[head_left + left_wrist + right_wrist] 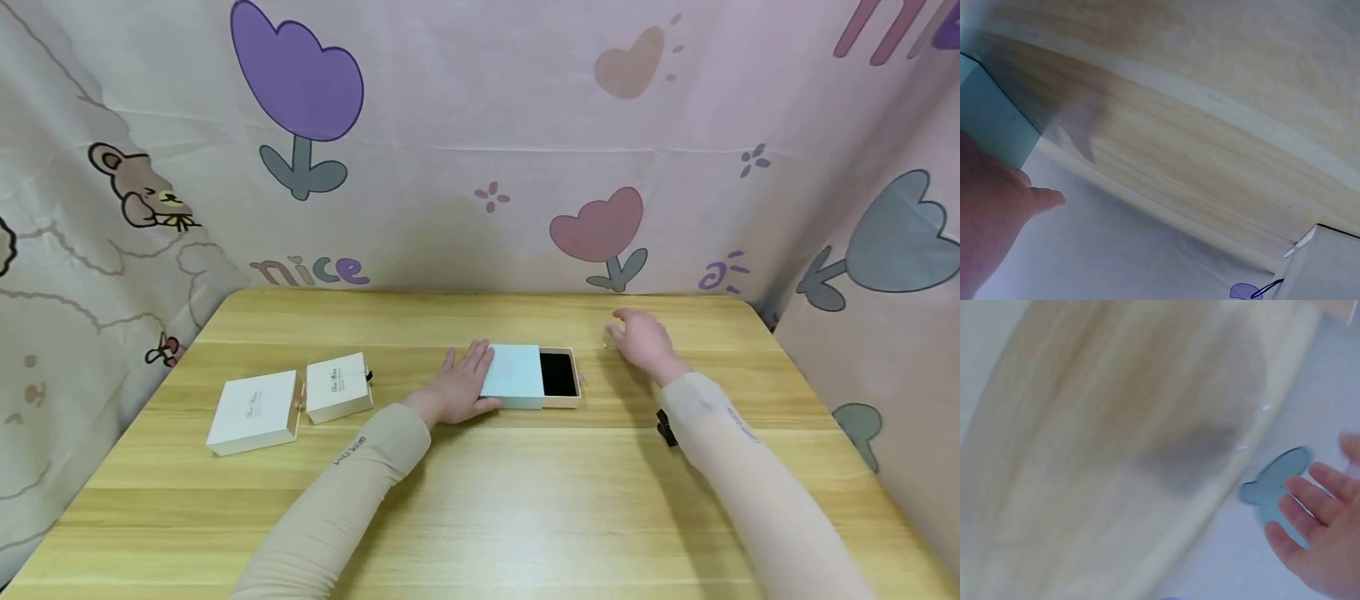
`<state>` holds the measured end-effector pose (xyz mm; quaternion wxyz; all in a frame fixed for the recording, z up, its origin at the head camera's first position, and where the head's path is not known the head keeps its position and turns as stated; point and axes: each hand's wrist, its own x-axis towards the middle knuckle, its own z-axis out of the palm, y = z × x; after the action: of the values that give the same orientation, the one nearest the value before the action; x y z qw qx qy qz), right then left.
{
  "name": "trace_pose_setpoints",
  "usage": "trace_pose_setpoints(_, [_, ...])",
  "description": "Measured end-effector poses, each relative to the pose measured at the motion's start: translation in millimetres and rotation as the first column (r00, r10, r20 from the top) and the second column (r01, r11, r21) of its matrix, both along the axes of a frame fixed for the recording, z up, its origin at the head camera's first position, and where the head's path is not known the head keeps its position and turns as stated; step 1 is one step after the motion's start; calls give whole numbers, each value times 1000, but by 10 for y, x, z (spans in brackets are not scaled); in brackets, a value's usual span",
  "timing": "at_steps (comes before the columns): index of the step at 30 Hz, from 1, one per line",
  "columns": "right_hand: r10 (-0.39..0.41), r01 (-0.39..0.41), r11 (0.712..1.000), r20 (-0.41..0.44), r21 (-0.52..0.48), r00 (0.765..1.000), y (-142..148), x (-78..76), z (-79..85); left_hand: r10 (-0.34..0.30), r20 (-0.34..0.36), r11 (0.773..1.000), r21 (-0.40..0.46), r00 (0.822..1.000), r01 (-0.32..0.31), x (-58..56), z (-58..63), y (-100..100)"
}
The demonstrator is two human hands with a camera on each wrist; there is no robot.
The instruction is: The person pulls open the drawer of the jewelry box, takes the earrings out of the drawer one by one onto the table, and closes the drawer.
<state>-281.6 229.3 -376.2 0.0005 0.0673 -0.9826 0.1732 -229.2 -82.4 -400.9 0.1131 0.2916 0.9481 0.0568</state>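
Note:
A light blue sliding box (512, 375) lies in the middle of the table, its inner drawer (559, 377) pulled partway out to the right and showing a black lining. My left hand (459, 390) rests against the box's left end with fingers stretched out over its edge. In the left wrist view the hand (991, 209) is beside the blue box wall (997, 115). To the right of the drawer, my right hand (643, 343) hovers with loosely spread fingers and holds nothing. Two tiny shiny pieces (1265, 407) lie on the table near it.
Two white boxes with printed lettering stand at the left, a larger one (255, 410) and a smaller one (339, 387) with a black tab. A small black object (666, 428) lies beside my right sleeve. A patterned curtain (435, 167) hangs behind the wooden table (525, 500).

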Motion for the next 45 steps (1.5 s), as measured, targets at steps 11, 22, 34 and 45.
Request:
trace_pose_setpoints(11, [340,-343,939,177,-10,924,-280,313,56,22,65,998,59,998,-26,-60,65,-10])
trace_pose_setpoints(22, [416,-428,904,236,2,878,-332,375,6,9,168,995,98,986,-26,-127,183,-47])
trace_pose_setpoints(34, [403,-401,914,238,-59,884,-333,353,-6,15,233,995,92,972,-37,-162,291,-54])
trace_pose_setpoints(45, [416,-410,909,224,-72,881,-399,333,-23,23,216,997,71,976,-39,-180,266,-48])
